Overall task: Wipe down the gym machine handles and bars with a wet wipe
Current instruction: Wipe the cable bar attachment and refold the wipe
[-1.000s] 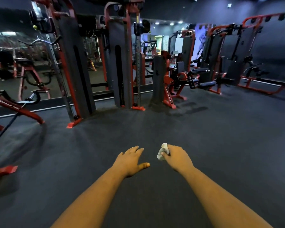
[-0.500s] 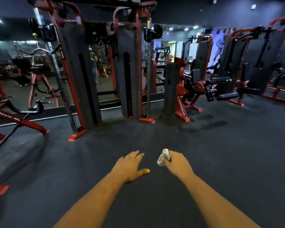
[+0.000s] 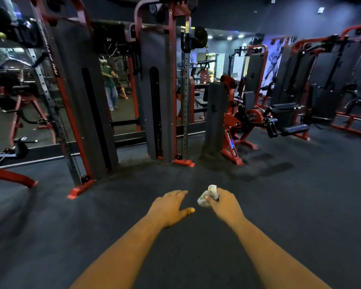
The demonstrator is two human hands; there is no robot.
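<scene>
The wet wipe (image 3: pixel 208 196) is sitting bunched in the right hand (image 3: pixel 223 203), pinched between thumb and fingers, well short of any machine. The left hand (image 3: pixel 171 206) is hanging flat, fingers extended, holding nothing. The cable machine (image 3: pixel 161 90) is standing ahead. The wadded wipe is probably drying, so it may smear the handles rather than clean them.
</scene>
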